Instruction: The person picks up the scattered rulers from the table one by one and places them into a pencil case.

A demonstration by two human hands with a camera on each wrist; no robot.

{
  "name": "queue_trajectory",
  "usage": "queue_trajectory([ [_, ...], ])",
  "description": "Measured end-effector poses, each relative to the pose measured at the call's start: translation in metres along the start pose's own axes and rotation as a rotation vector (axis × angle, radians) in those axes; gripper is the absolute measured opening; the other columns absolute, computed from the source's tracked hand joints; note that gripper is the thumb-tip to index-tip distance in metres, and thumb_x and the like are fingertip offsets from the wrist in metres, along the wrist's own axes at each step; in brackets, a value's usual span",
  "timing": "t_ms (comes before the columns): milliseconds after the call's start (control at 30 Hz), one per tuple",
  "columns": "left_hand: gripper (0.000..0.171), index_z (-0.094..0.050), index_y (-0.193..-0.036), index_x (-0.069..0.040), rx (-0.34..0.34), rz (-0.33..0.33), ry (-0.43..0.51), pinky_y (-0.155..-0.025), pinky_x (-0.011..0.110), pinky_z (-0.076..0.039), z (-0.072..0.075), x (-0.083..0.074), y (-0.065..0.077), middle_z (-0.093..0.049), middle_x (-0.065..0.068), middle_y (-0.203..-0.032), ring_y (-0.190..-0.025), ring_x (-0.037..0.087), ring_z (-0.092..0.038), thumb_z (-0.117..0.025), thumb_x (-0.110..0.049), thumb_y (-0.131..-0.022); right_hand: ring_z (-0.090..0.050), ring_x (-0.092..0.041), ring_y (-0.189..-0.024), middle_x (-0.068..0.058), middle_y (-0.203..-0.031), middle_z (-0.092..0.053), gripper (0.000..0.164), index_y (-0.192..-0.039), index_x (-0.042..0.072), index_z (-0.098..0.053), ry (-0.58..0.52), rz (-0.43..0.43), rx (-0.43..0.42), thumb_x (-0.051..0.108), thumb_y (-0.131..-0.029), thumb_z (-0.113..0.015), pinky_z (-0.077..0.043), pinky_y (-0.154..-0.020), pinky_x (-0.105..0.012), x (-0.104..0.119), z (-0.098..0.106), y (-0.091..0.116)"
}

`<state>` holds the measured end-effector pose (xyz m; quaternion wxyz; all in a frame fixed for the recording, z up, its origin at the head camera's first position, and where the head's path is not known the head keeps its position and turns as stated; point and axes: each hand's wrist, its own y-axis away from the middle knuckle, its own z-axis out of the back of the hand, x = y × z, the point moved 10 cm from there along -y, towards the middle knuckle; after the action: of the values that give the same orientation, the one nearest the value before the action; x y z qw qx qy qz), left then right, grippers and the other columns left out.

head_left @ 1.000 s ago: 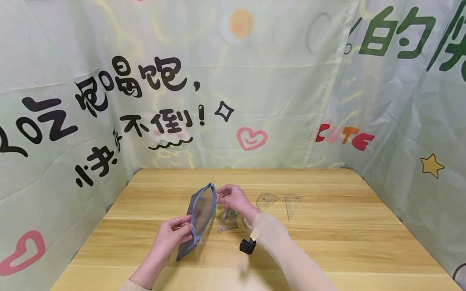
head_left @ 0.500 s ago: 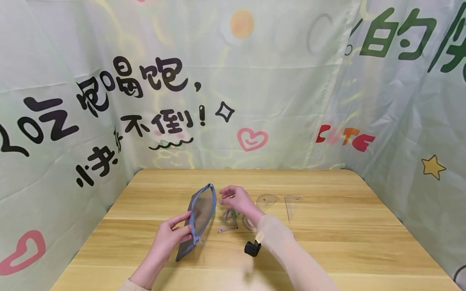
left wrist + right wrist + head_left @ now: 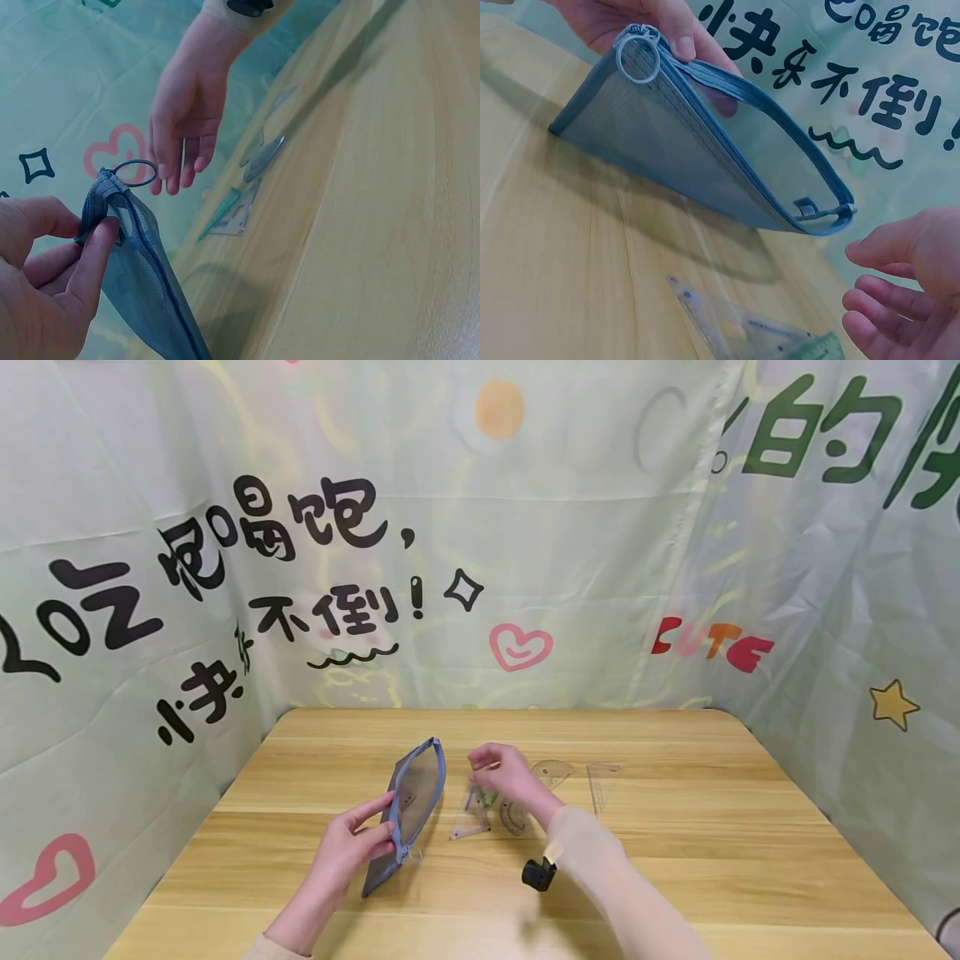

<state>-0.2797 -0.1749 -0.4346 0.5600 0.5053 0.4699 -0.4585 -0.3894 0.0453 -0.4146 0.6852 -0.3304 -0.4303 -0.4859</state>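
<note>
My left hand (image 3: 348,843) grips a blue zippered mesh pouch (image 3: 384,870) by its near end, thumb on one side of the zipper edge. The pouch is tilted, its mouth gaping toward the right. A round pull ring (image 3: 637,80) hangs at the zipper end in the right wrist view. My right hand (image 3: 508,774) hovers right of the pouch, fingers loosely bent and holding nothing. Below it on the table lie a clear set square (image 3: 471,832), a narrow green piece (image 3: 222,212) and a clear round-edged protractor (image 3: 513,818), partly hidden by the hand.
Farther right on the wooden table (image 3: 712,877) lie a half-round protractor (image 3: 553,769) and another clear triangle (image 3: 597,787). A black wrist camera (image 3: 537,874) hangs under the right sleeve. Printed cloth (image 3: 600,568) walls the table at the back and sides.
My right hand has drawn away from the pouch's mouth, to the right, over the drawing tools. My left hand and the pouch have stayed nearly still.
</note>
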Motion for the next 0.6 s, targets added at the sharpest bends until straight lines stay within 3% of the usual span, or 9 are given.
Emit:
queue_trajectory([
  [233,0.05,-0.056,-0.139,-0.006,-0.003,0.006,-0.005,-0.072,0.02,-0.059,0.0,0.001,-0.001,-0.05,0.02,-0.147,-0.084,0.014,-0.07,-0.062,-0.001,-0.091,-0.066,-0.028,-0.098,-0.02,-0.113,-0.067,0.037,-0.121,-0.001,-0.063,0.094,0.029,-0.014,0.008,-0.086,-0.07,-0.059,-0.082,-0.034,-0.003,0.012,0.003],
  [600,0.05,-0.053,-0.141,-0.005,0.0,-0.001,-0.002,-0.071,0.019,-0.059,0.003,0.0,0.001,-0.047,0.021,-0.149,-0.085,0.015,-0.07,-0.061,-0.001,-0.092,-0.067,-0.026,-0.094,-0.015,-0.106,-0.069,0.034,-0.12,0.002,-0.064,0.112,0.045,-0.032,0.009,-0.088,-0.07,-0.059,-0.077,-0.031,-0.005,0.027,0.007],
])
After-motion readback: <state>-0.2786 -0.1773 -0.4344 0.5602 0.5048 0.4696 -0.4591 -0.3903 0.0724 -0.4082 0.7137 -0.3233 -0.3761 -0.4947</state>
